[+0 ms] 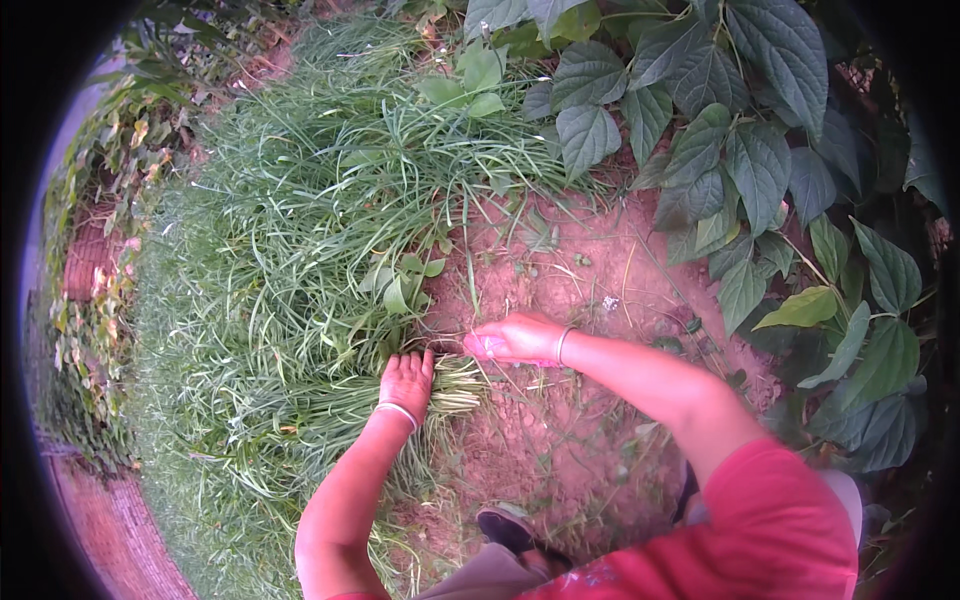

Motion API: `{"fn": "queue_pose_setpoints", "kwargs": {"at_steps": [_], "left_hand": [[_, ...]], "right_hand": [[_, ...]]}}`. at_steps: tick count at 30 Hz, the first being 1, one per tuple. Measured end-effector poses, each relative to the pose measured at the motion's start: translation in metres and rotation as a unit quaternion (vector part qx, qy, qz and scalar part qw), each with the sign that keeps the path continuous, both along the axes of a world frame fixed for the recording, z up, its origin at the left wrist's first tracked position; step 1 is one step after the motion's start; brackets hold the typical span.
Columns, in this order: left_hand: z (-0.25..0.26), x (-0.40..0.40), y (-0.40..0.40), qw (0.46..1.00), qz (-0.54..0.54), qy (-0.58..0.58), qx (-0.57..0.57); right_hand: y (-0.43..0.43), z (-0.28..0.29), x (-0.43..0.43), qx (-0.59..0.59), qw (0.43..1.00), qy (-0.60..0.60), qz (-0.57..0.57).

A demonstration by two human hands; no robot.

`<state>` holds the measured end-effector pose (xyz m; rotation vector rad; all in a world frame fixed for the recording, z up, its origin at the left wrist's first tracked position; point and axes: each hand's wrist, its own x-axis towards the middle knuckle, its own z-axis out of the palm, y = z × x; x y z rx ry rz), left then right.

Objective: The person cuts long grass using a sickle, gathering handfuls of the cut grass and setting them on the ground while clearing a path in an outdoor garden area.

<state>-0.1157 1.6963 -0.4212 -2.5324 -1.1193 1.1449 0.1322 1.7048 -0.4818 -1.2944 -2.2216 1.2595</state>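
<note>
My left hand, palm down, grips the long grass-like leaves of what look like garlic chives; its fingertips are partly hidden among the leaves. Right beside it lies a bundle of pale stem ends, pointing right over the soil. Low over the bare ground, my right hand is closed around a pink object. Most of that object is covered by the hand, so its kind is unclear. The two hands are a short way apart, with the stem ends just below the gap.
A dense chive bed spreads to the left and top. Reddish soil lies before me, near my dark shoe. Broad-leaved bean-like plants overhang the right side. Brick paving shows at lower left.
</note>
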Motion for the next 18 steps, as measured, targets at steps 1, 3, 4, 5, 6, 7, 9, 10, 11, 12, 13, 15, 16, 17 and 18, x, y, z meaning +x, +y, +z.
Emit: {"fn": "queue_pose_setpoints", "kwargs": {"at_steps": [1, 3, 4, 5, 6, 7, 9, 10, 11, 12, 13, 15, 16, 17, 18], "left_hand": [[-0.002, 0.002, 0.001, 1.000, -0.001, -0.001, -0.002], [-0.003, 0.005, 0.003, 0.999, 0.005, -0.034, -0.013], [-0.004, 0.003, 0.001, 0.999, 0.007, -0.033, -0.012], [-0.006, -0.002, -0.004, 0.998, -0.008, -0.058, 0.010], [-0.006, -0.005, -0.011, 0.996, -0.022, -0.084, 0.029], [-0.005, -0.010, -0.021, 0.995, -0.028, -0.091, 0.019], [0.018, -0.005, -0.046, 0.995, -0.060, -0.066, -0.038], [0.027, -0.008, -0.063, 0.995, -0.066, -0.059, -0.049], [0.030, -0.022, -0.083, 0.995, -0.051, -0.042, -0.078], [0.043, -0.031, -0.101, 0.993, -0.065, 0.013, -0.101], [0.054, -0.045, -0.119, 0.985, -0.043, 0.066, -0.152], [0.071, -0.071, -0.141, 0.973, 0.088, 0.067, -0.201], [0.076, -0.082, -0.149, 0.944, 0.097, 0.163, -0.268], [0.079, -0.102, -0.161, 0.943, 0.114, 0.159, -0.269], [0.084, -0.109, -0.167, 0.942, 0.128, 0.151, -0.270]], "right_hand": [[-0.001, -0.006, -0.003, -0.002, 1.000, -0.001, -0.001], [-0.006, -0.023, -0.011, 0.016, 0.992, 0.119, -0.043], [-0.013, -0.027, -0.013, 0.016, 0.992, 0.120, -0.042], [-0.019, -0.026, -0.014, -0.008, 0.992, 0.126, -0.011], [-0.024, -0.018, -0.014, -0.036, 0.991, 0.129, 0.019], [-0.031, -0.010, -0.009, -0.032, 0.989, 0.127, 0.072], [-0.059, 0.022, 0.007, -0.182, 0.974, 0.036, 0.131], [-0.082, -0.008, 0.011, -0.028, 0.979, 0.134, 0.153], [-0.087, -0.006, 0.013, -0.080, 0.977, 0.118, 0.158], [-0.086, -0.005, 0.020, -0.073, 0.981, 0.109, 0.142], [-0.085, -0.004, 0.024, -0.067, 0.984, 0.100, 0.128], [-0.064, -0.015, 0.033, 0.010, 0.990, 0.130, 0.045], [-0.053, -0.021, 0.037, 0.024, 0.987, 0.158, -0.005], [-0.040, -0.014, 0.034, 0.024, 0.990, 0.133, -0.025], [-0.030, 0.000, 0.033, 0.024, 0.993, 0.105, -0.048]]}}
